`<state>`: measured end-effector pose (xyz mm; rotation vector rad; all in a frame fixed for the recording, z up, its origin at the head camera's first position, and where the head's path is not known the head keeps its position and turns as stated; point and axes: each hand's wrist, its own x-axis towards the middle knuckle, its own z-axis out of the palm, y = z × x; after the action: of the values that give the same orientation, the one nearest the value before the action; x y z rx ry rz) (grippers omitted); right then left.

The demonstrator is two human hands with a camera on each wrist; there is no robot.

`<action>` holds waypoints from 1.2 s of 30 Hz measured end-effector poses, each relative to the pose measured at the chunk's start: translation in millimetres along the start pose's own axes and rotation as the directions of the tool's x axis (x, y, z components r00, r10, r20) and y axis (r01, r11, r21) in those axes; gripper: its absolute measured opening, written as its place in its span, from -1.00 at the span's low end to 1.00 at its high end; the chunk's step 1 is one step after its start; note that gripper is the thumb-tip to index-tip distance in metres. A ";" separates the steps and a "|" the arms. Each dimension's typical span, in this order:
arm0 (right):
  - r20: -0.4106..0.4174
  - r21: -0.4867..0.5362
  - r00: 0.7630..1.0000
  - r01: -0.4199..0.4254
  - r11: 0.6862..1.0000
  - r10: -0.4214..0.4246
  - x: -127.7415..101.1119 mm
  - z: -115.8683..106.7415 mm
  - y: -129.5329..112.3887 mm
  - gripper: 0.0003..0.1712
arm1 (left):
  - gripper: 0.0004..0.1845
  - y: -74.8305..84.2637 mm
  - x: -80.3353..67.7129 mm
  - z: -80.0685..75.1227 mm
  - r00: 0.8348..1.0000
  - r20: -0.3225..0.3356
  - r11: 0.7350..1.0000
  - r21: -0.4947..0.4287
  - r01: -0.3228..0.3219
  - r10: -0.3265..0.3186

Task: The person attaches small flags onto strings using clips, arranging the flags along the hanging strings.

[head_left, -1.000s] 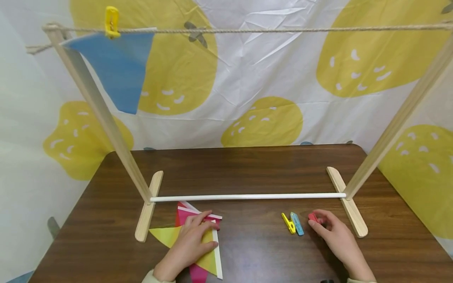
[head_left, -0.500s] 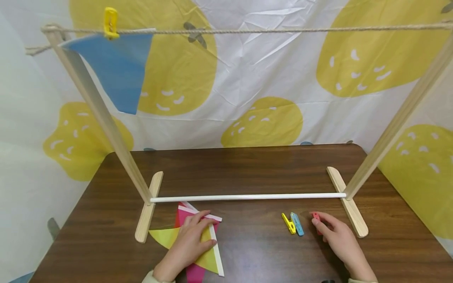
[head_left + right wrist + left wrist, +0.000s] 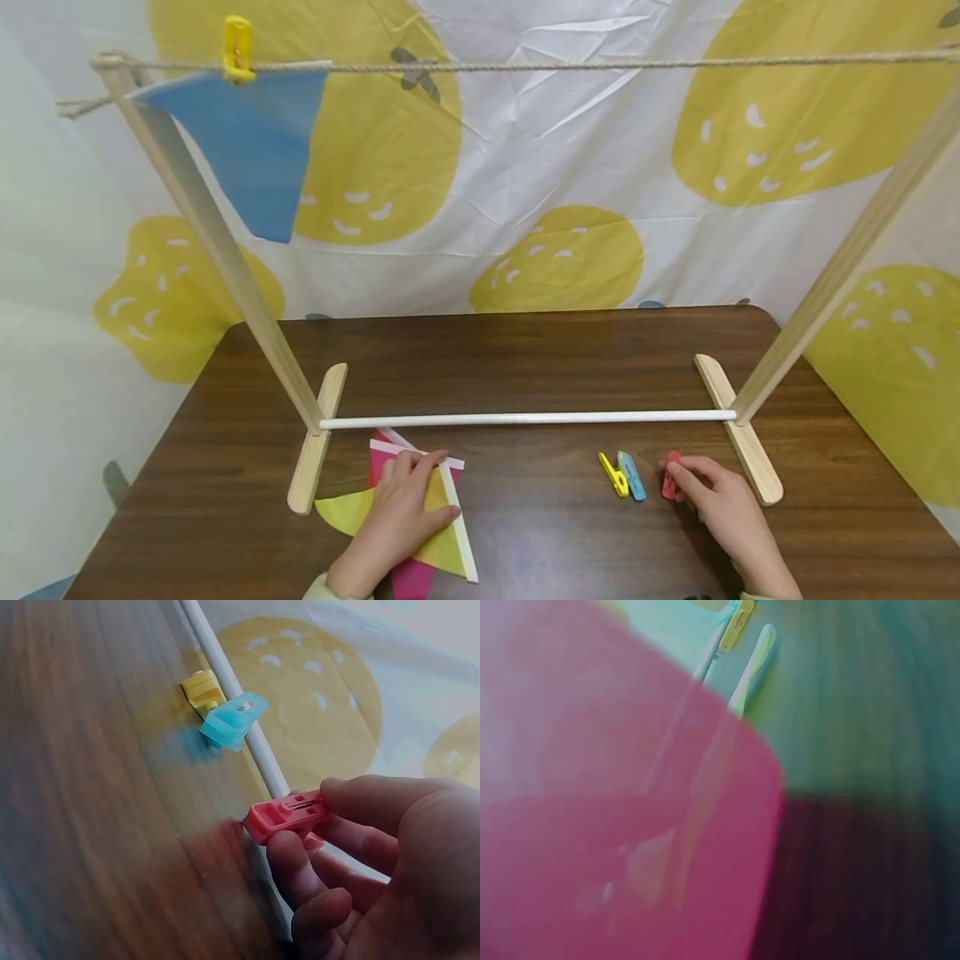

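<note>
In the head view my left hand (image 3: 401, 508) holds a yellow pennant (image 3: 444, 546) near its white-edged side; some fingertips are hidden. A pink pennant (image 3: 411, 579) shows under it, with further pink and red cloth behind the fingers. Close up in the left wrist view, pink cloth (image 3: 630, 847) covers much of the picture and hides that hand. My right hand (image 3: 720, 504) pinches a red clothespin (image 3: 289, 815) between thumb and fingers, just above the table. Left of it lie a yellow clothespin (image 3: 613, 475) and a blue clothespin (image 3: 632, 477), side by side.
A wooden frame stands on the table (image 3: 525, 358), with a left post (image 3: 217, 250), a right post (image 3: 847, 250) and a white bar (image 3: 525, 417) low between them. Along the rope (image 3: 525, 65) on top, a yellow clothespin (image 3: 237, 50) holds a blue pennant (image 3: 255, 150).
The red clothespin has turned more upright between my right fingers and shifted slightly right. My left hand has drawn slightly left, and the yellow pennant's tip has slid lower and bowed.
</note>
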<state>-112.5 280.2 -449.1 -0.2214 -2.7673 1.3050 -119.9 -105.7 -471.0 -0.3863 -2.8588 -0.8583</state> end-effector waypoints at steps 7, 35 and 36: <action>-0.007 0.096 0.995 0.097 0.991 -0.097 2.6 2.1 2.5 -0.56 | -0.39 -0.8 0.0 -2.9 1.000 0.011 1.000 -0.011 -0.009 0.009; -0.044 0.186 0.998 0.046 0.981 -0.038 4.1 1.5 10.9 -0.45 | -0.94 -1.9 -1.7 -6.7 0.993 -0.031 0.993 -0.044 -0.112 0.111; -0.041 0.167 0.998 0.045 0.985 -0.038 4.3 1.6 10.4 -0.45 | -0.95 -2.3 -1.8 -6.7 0.993 -0.033 0.993 -0.042 -0.113 0.111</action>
<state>-116.0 286.3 -458.1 -0.1743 -2.5986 1.4974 -118.5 -111.7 -467.0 -0.5289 -2.7644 -0.8997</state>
